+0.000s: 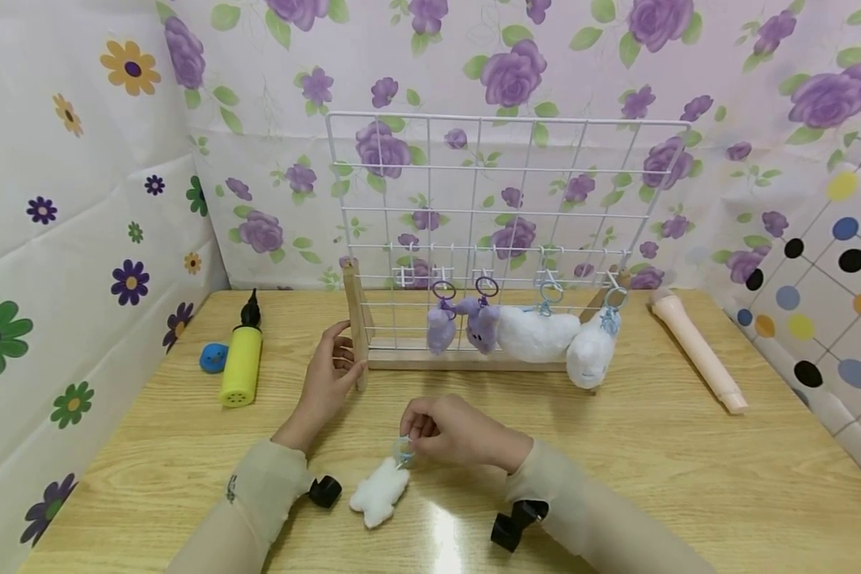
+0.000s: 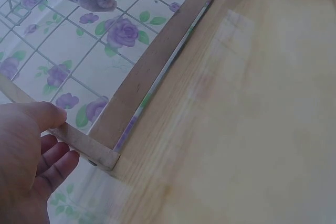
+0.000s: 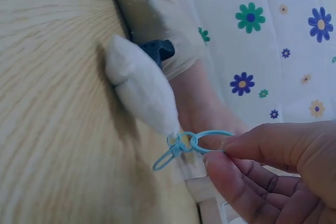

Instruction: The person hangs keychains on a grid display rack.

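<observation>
My right hand pinches the light blue ring of a small white plush keychain between thumb and forefinger. In the right wrist view the plush hangs at a slant from its ring and clasp, close to the tabletop. My left hand grips the left wooden upright of a white wire grid rack. The left wrist view has the thumb on one side of that wood and the fingers on the other. Two purple plush keychains and two white ones hang from the rack's hooks.
At the left lie a yellow hand pump with a black nozzle and a small blue toy. A pale pink cylinder lies at the right. The wooden table backs onto flowered cloth.
</observation>
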`<state>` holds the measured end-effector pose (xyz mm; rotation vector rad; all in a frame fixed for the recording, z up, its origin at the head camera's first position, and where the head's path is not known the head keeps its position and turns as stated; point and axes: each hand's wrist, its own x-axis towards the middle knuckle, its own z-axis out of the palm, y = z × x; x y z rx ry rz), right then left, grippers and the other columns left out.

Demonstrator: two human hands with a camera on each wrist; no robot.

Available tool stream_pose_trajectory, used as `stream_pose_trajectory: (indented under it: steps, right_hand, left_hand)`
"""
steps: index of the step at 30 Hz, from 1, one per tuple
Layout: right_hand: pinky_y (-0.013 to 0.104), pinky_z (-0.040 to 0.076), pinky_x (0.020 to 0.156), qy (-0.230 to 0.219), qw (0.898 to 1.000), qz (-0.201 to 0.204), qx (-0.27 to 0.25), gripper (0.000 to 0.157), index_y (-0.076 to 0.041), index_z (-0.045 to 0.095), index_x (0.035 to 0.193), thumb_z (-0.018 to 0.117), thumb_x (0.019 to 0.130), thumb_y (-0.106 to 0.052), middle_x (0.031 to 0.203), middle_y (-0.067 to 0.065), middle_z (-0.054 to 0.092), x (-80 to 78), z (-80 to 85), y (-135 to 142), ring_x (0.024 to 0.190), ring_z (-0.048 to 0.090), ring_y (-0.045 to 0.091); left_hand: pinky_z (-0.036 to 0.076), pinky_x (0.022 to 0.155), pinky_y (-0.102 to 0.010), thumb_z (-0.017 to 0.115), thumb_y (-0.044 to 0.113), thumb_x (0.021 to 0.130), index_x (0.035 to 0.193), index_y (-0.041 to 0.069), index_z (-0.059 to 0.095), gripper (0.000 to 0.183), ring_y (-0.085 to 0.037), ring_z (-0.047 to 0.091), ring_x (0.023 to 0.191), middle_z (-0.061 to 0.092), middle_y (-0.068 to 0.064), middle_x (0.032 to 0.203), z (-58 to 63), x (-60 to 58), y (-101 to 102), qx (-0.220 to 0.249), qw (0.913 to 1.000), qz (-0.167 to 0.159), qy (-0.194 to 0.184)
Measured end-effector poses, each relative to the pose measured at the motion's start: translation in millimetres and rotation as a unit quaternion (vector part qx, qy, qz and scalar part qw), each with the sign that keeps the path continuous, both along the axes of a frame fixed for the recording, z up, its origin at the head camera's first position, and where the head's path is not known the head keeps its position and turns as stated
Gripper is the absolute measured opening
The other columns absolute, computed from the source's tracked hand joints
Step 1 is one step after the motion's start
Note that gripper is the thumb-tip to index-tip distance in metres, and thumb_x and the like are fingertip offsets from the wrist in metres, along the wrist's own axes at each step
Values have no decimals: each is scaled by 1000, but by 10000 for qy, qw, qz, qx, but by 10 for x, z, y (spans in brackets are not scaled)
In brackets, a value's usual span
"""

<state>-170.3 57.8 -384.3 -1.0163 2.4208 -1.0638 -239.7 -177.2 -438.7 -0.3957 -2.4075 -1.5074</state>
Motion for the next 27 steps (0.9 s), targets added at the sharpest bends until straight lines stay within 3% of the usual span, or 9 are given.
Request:
stream_pose_trajectory:
  steps: [16, 27]
  right_hand:
    - [15, 50, 66, 435, 9983, 357, 134, 6, -9, 66, 93, 62, 90, -5, 82, 0, 68, 11, 352, 62, 72, 56, -3]
    - [16, 49, 62, 982, 9939, 475, 175, 6, -9, 68, 89, 63, 90, -6, 80, -1, 66, -14, 659, 93, 67, 53, -2]
  left_hand:
    - [50, 79, -24, 65, 1, 89, 145, 9, 33, 65, -28, 57, 92, 55, -20, 114, 27, 7, 4, 36, 9999, 30, -94]
    - [50, 79, -22, 65, 2, 89, 146, 9, 31, 66, -28, 56, 94, 54, -20, 116, 29, 15, 9, -13, 9999, -14, -126]
